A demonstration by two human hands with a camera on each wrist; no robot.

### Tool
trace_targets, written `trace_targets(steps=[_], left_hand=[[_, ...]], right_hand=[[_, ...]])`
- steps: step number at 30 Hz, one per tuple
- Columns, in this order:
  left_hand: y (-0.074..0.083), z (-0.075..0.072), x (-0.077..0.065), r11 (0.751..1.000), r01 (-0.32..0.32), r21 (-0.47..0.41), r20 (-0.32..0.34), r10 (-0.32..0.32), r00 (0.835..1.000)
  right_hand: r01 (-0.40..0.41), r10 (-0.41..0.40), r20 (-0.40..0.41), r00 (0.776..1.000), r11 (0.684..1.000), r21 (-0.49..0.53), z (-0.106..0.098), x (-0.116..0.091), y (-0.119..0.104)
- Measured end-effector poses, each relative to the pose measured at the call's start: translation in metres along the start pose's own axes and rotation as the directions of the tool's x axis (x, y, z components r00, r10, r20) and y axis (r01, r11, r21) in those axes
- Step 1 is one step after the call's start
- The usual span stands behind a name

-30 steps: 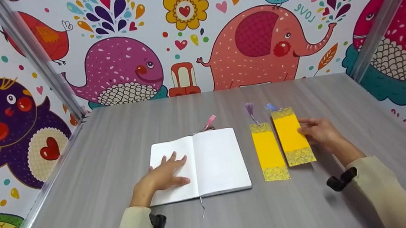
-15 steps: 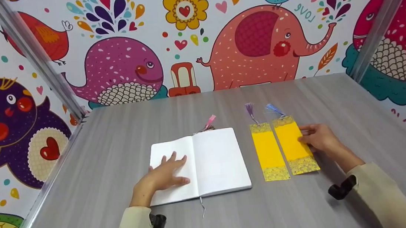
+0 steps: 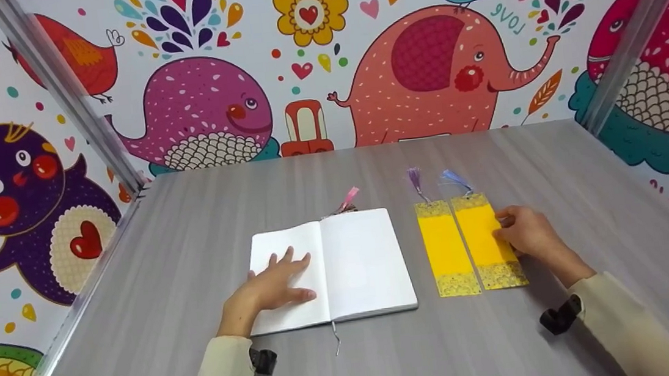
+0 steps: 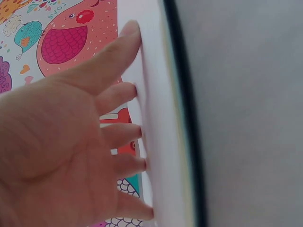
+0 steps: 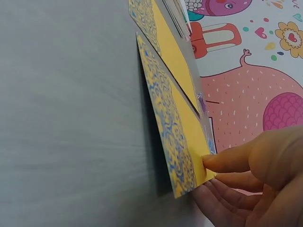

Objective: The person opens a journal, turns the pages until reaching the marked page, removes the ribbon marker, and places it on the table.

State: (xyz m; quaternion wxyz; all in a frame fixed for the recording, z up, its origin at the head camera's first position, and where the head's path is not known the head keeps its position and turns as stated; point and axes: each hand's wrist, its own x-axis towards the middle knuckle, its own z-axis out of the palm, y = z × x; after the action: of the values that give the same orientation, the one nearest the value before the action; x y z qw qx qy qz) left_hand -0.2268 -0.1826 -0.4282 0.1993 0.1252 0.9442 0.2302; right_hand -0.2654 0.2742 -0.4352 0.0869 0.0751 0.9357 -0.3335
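An open notebook (image 3: pixel 366 265) with blank white pages lies on the table. My left hand (image 3: pixel 270 286) rests on its left page with fingers spread; in the left wrist view the fingertips (image 4: pixel 137 130) touch the paper. To the right lie two yellow bookmarks with patterned ends. The left bookmark (image 3: pixel 445 245) has a purple tassel (image 3: pixel 414 179) and lies flat. My right hand (image 3: pixel 529 230) pinches the right edge of the other bookmark (image 3: pixel 483 235), which has a blue tassel (image 3: pixel 455 180). In the right wrist view that bookmark's held edge is tilted up off the table.
A pink tassel (image 3: pixel 349 197) sticks out beyond the notebook's top edge, and a thin ribbon (image 3: pixel 337 338) hangs from its bottom. The grey table (image 3: pixel 191 226) ends at printed walls with metal corner posts (image 3: pixel 75 108).
The right hand has brought the blue-tasselled bookmark down and toward me, beside the purple-tasselled one. The left hand has stayed on the notebook. The head view has shifted slightly.
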Motion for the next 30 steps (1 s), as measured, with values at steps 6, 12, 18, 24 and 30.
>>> trace_targets(steps=[6,12,18,24,30], left_hand=[[0.002,-0.001,0.001,1.000,0.000,-0.005,0.003,0.000,1.000],[0.003,-0.001,0.001,1.000,-0.007,0.000,-0.005,0.007,1.000],[0.001,0.000,-0.001,1.000,-0.003,-0.002,-0.014,0.003,1.000],[0.001,0.001,-0.001,1.000,-0.001,-0.002,-0.016,0.001,1.000],[0.001,0.000,0.000,1.000,-0.002,0.006,-0.012,0.002,1.000]], right_hand=[[0.050,-0.058,-0.058,0.997,0.990,-0.133,0.000,-0.001,-0.001],[0.083,-0.106,-0.121,0.987,0.980,-0.181,0.003,-0.006,-0.020],[0.180,-0.199,-0.150,0.968,0.975,-0.133,0.016,-0.020,-0.048],[0.333,-0.345,-0.149,0.927,0.938,-0.098,0.031,-0.040,-0.073],[0.523,-0.539,-0.128,0.833,0.841,-0.139,0.046,-0.058,-0.095]])
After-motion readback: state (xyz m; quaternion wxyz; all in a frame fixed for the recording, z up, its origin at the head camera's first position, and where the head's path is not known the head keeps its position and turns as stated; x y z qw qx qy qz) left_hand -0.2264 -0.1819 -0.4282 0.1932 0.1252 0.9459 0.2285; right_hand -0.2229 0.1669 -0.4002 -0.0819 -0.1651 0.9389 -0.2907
